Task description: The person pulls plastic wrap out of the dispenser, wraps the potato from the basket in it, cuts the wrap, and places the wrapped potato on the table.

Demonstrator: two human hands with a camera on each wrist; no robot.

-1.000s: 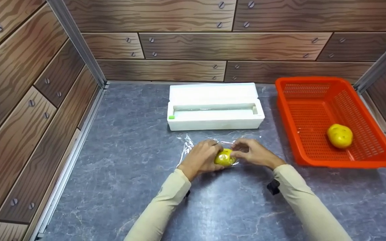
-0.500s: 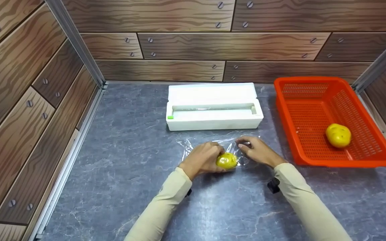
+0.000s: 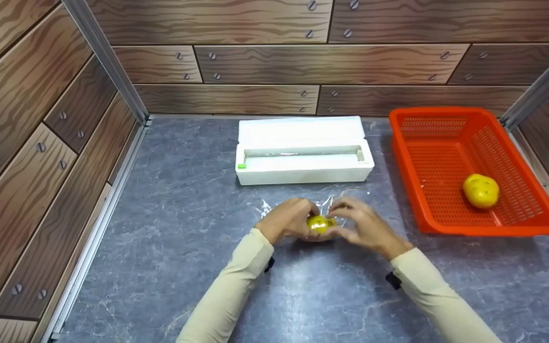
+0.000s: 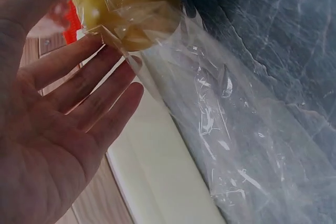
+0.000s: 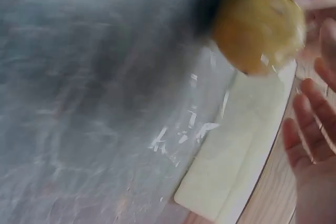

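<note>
Between my two hands is a yellow potato (image 3: pixel 318 224) with clear cling film (image 4: pixel 220 114) over its skin. From the left side, my left hand (image 3: pixel 289 219) grips it; in the left wrist view that hand's other fingers (image 4: pixel 105 85) extend loosely beside the film. My right hand (image 3: pixel 369 226) curves thumb and fingers round the potato's right end. Creased film trails from the potato over the tabletop in the left wrist view. The right wrist view is blurred, with the potato (image 5: pixel 260 24) at the top and the right fingers (image 5: pixel 315 124) spread below it.
Behind the hands stands an open white foam box (image 3: pixel 305 177) with a film roll inside and a small green piece (image 3: pixel 241 166) at its left corner. To the right, a red plastic basket (image 3: pixel 493 230) holds another yellow potato (image 3: pixel 481 191). Wood-patterned walls surround the grey marbled table (image 3: pixel 184 200).
The right hand first drew back from the potato, pulling at film behind it, then came back to the potato's right end. The left hand has kept its grip. Box and basket have not moved.
</note>
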